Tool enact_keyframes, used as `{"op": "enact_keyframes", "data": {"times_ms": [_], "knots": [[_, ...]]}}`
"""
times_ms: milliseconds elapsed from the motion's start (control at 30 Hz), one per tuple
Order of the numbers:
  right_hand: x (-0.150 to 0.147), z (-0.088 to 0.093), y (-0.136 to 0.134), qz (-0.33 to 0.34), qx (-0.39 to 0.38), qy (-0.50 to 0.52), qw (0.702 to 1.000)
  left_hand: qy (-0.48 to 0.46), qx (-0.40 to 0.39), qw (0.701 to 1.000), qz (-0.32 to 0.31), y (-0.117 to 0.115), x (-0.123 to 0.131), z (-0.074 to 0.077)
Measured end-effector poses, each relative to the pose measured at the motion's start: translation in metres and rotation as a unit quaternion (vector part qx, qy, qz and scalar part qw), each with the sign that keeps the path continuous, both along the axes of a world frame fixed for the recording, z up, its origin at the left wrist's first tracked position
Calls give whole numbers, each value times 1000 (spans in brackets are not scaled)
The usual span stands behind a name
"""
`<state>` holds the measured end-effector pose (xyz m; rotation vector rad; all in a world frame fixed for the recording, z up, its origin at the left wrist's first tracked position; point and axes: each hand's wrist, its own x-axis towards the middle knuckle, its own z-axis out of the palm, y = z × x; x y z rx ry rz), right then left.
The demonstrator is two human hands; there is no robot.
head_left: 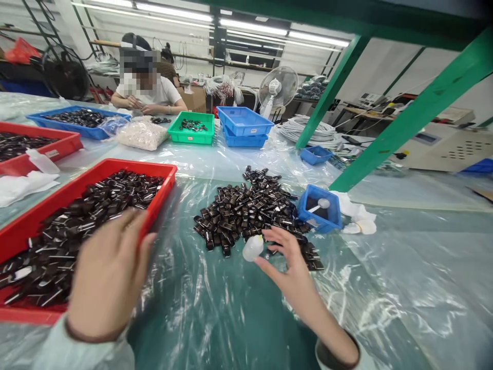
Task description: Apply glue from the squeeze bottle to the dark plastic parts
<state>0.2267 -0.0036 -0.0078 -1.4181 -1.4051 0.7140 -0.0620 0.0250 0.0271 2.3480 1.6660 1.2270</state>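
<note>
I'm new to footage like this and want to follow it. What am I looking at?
There is no machine here, only a person's two bare hands. The one picture comes from a camera worn on their head, looking forward and down. The left hand, blurred, is over a red tray of dark parts; whether it holds anything is unclear. The right hand holds a small whitish bottle. On the plastic-covered table lies a pile of dark parts, with a blue box beside it. Across the table, another person sits with their hands close together.
</note>
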Motion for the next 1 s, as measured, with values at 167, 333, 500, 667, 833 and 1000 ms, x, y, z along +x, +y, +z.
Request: {"op": "enact_keyframes", "data": {"times_ms": [167,333,500,667,833,1000], "knots": [[-7,-11,15,83,-61,-37,994,229,43,960,-155,19,53,-47],[-2,-6,20,81,-54,-22,995,211,28,954,-213,44,68,-71],[3,0,14,71,-52,2,996,131,-11,963,-234,35,66,-71],[2,5,7,103,-70,75,989,55,-99,964,-240,16,71,-67],[3,12,0,122,-121,110,979,10,-163,958,-236,5,72,-57],[6,14,-6,140,-139,73,978,3,-179,956,-233,3,75,-57]]}}
